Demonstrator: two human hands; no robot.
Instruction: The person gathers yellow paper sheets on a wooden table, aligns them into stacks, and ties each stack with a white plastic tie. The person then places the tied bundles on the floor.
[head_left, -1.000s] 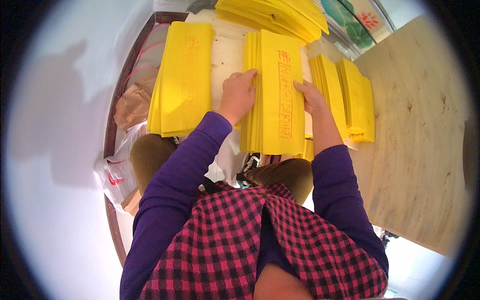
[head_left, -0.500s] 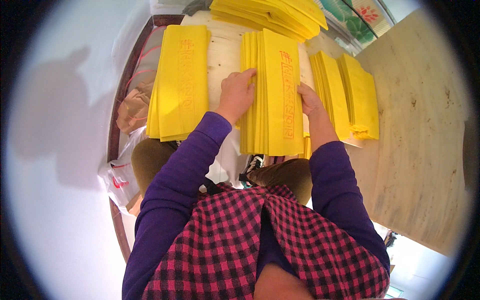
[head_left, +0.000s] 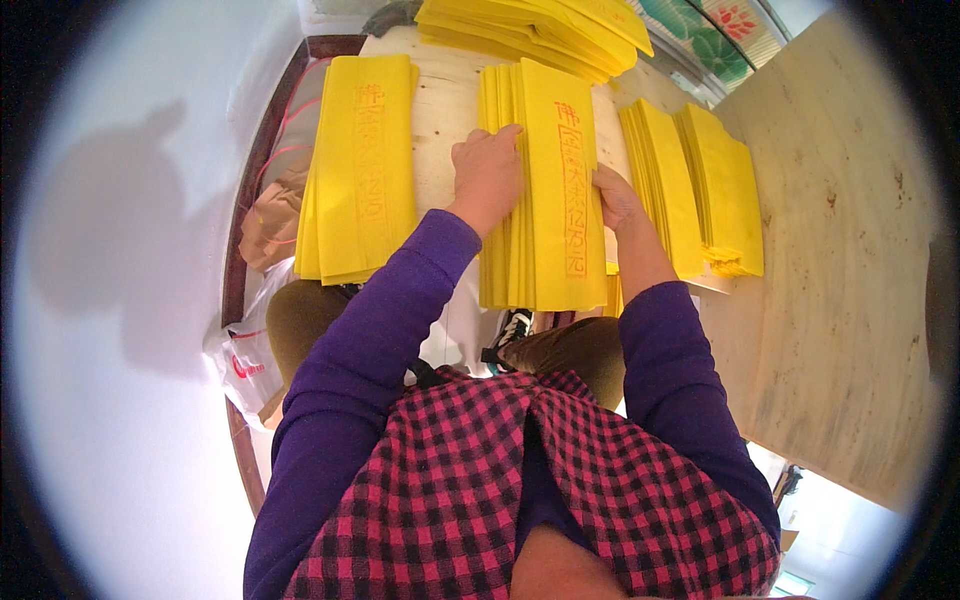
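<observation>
A fanned stack of folded yellow paper (head_left: 550,215) with red print lies lengthwise in front of me. My left hand (head_left: 488,175) rests on its left folds, fingers curled in and the index fingertip at the edge of the top fold. My right hand (head_left: 620,202) grips the stack's right edge, with most of its fingers hidden beneath or behind the paper. To the left, a similar printed yellow stack (head_left: 362,170) lies apart from both hands.
Two more yellow stacks (head_left: 662,190) (head_left: 722,190) lie to the right, beside a large wooden board (head_left: 840,270). A loose yellow pile (head_left: 535,35) sits at the far end of the wooden table (head_left: 440,110). Brown paper (head_left: 275,225) and a white plastic bag (head_left: 245,355) are at the left.
My left hand has slid slightly right and up across the folds, toward the top sheet. My right hand keeps its place at the right edge.
</observation>
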